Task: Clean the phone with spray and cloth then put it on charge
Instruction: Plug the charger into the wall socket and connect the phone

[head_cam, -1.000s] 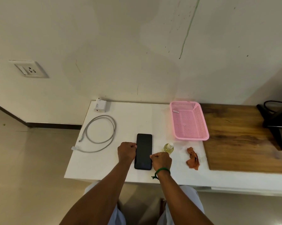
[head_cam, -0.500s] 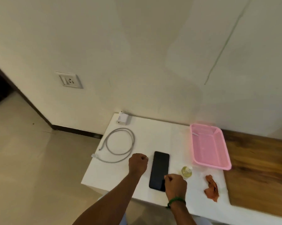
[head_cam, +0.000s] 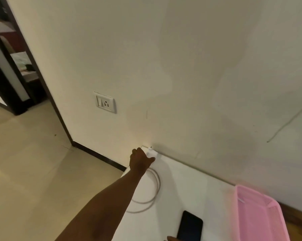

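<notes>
My left hand (head_cam: 140, 160) reaches to the back left corner of the white table (head_cam: 185, 185) and closes its fingers on the white charger adapter (head_cam: 152, 153), which is partly hidden by the hand. The grey charging cable (head_cam: 156, 190) lies coiled on the table under my forearm. Face up near the bottom edge of the view is the black phone (head_cam: 190, 225). Only a sliver of my right hand (head_cam: 171, 238) shows beside the phone's near end. The spray bottle and cloth are out of view.
A wall socket with a switch (head_cam: 105, 102) sits on the wall above and left of the table. A pink plastic basket (head_cam: 258, 214) stands right of the phone. Tiled floor and a dark doorway (head_cam: 16, 75) lie to the left.
My left hand left the phone's side and reached forward to the charger adapter. The view swung up and left, so the bottle, the cloth and most of my right hand dropped out of sight.
</notes>
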### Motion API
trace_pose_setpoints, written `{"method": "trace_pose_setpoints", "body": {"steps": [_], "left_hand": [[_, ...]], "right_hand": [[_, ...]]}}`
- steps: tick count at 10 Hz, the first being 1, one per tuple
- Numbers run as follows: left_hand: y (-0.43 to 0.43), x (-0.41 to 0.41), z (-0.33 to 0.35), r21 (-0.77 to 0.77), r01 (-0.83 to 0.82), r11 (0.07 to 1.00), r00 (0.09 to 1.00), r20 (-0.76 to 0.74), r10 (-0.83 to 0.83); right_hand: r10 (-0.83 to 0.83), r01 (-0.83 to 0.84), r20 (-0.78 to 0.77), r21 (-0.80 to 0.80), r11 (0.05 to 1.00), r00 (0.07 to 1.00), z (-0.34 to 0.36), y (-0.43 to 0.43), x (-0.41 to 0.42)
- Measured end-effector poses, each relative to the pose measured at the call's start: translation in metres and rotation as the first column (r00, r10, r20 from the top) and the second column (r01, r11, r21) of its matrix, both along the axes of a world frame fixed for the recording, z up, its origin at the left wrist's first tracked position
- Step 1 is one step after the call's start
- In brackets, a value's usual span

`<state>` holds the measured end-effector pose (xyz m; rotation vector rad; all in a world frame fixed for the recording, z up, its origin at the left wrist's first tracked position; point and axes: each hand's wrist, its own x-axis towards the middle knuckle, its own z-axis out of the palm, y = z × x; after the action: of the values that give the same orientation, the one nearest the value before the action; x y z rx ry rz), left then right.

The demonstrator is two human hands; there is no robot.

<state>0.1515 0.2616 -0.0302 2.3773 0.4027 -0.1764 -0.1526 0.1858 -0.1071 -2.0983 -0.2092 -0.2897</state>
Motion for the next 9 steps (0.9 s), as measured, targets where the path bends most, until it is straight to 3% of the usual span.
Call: {"method": "trace_pose_setpoints", "body": {"steps": [1,2,3,4,5,6,7,8,9], "left_hand": [[-0.012,0.019,-0.015,0.020,0.012,1.000,1.000,-0.026,-0.012],[-0.021,0.030,-0.029,0.071,0.037,0.997,0.999,-0.038,-0.034],[-0.024,0.037,-0.038,0.122,0.035,0.992,0.999,-0.020,-0.033],[-0.025,0.042,-0.042,0.136,0.028,0.990,0.999,-0.022,-0.026],[-0.024,0.045,-0.038,0.074,-0.011,0.997,1.000,-0.012,0.012],[-0.016,0.039,-0.022,-0.088,-0.098,0.991,0.987,0.115,0.108],[0.011,0.028,0.005,-0.298,-0.102,0.949,0.974,0.163,0.156],[0.052,0.006,0.032,-0.484,-0.132,0.865,0.954,0.174,0.243],[0.093,-0.031,0.049,-0.543,-0.176,0.821,0.931,0.179,0.318]], "right_hand": [[-0.012,0.013,-0.118,0.011,1.000,0.993,-0.079,0.009,-0.024],[-0.173,0.173,-0.102,-0.004,0.985,0.980,-0.091,-0.007,-0.017],[-0.327,0.314,-0.085,-0.133,0.940,0.941,-0.098,-0.019,-0.020],[-0.362,0.356,-0.094,-0.078,0.931,0.927,-0.103,-0.025,-0.017],[-0.254,0.267,-0.151,0.067,0.962,0.955,-0.084,-0.042,-0.002],[-0.299,0.317,-0.205,0.062,0.946,0.932,-0.019,-0.051,0.029],[-0.292,0.304,-0.097,0.147,0.941,0.951,0.044,-0.038,0.052],[-0.424,0.430,-0.144,0.009,0.903,0.894,0.054,-0.042,0.061],[-0.373,0.350,-0.188,-0.145,0.925,0.909,0.078,-0.031,0.092]]}}
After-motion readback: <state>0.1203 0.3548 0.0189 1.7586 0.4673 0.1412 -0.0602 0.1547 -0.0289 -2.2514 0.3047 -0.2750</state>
